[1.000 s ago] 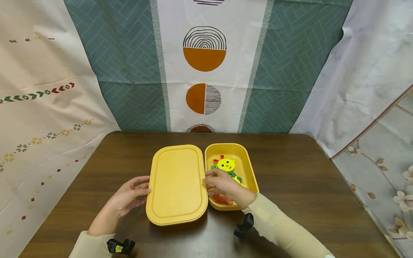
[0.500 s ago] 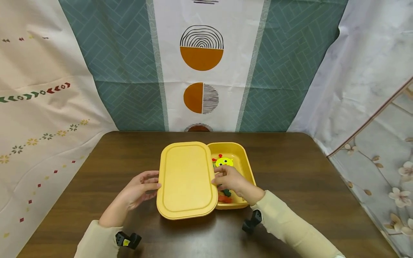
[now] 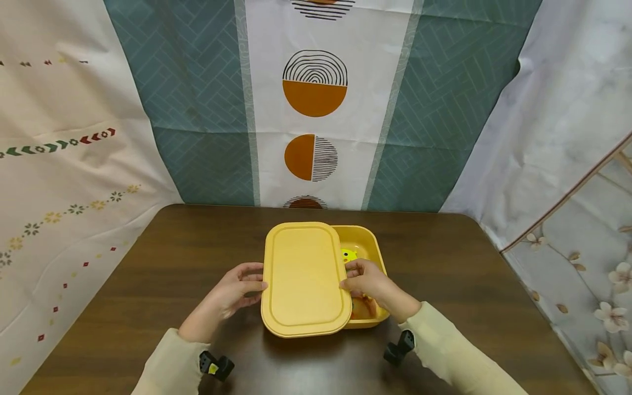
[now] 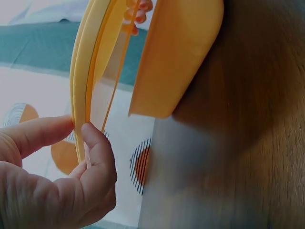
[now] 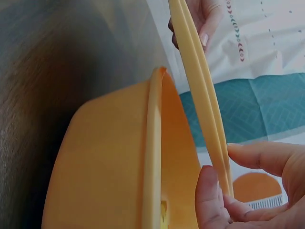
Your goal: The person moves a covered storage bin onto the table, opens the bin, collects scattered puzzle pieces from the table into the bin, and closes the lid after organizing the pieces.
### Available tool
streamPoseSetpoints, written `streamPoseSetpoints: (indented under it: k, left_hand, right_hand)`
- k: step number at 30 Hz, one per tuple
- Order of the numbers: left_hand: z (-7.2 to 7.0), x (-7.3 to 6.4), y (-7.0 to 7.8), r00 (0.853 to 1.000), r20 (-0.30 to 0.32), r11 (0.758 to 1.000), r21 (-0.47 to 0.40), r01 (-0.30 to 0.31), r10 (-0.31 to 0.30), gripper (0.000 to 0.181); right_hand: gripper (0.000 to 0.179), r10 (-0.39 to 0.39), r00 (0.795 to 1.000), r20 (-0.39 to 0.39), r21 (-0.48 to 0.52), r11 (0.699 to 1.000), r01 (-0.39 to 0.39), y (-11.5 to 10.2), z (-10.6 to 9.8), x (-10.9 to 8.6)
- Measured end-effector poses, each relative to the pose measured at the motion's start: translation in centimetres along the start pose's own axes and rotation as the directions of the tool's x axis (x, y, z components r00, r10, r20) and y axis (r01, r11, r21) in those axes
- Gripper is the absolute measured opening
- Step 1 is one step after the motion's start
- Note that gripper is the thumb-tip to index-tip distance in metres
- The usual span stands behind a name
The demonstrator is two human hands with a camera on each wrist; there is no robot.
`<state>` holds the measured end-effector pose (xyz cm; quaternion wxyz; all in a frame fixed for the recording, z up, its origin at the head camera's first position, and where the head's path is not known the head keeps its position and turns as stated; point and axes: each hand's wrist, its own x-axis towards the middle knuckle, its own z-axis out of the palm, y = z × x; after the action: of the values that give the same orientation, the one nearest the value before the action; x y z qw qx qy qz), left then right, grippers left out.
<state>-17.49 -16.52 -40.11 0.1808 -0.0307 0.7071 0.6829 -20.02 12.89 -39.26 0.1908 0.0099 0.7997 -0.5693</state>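
Observation:
A flat yellow lid (image 3: 306, 280) with rounded corners is held level between two hands in the head view. My left hand (image 3: 239, 288) pinches its left edge, thumb on top and fingers beneath. On the opposite edge my right hand (image 3: 370, 282) pinches it the same way. Beneath and to the right stands a yellow box (image 3: 377, 258), its left part hidden by the lid. Inside it shows part of a yellow toy face (image 3: 348, 255); the other pieces are mostly covered. Both wrist views show a gap between the lid (image 4: 82, 71) and the rim of the box (image 5: 153, 143).
The box stands on a dark brown wooden table (image 3: 173, 247). A patterned cloth (image 3: 207, 109) hangs behind the table's far edge, with pale printed cloths (image 3: 74, 181) at the left and right sides.
Both hands have carried the lid to the right, from beside the box to over its left part. More of the toy pieces are now covered.

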Motion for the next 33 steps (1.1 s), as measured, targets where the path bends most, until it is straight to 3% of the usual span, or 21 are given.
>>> streamPoseSetpoints:
  k: [10,19,33]
  left_hand:
    - [2.7,1.5,-0.2,0.999,-0.027,0.999,-0.033,0.019,-0.020,0.057]
    - [4.3,2.7,-0.1,1.000,-0.014,0.999,-0.038,-0.006,0.005,0.056]
    - [6.9,4.1,-0.3,0.999,-0.049,0.999,-0.030,-0.019,0.018,0.052]
  right_hand:
    - [0.051,0.000,0.995,-0.103,-0.106,0.994,-0.011,0.5,-1.8,-0.2]
    - [0.049,-0.025,0.990,-0.141,-0.146,0.989,0.004,1.3,-3.2,-0.2]
    - [0.051,-0.056,0.981,-0.187,-0.215,0.977,0.015,2.0,-5.1,-0.8]
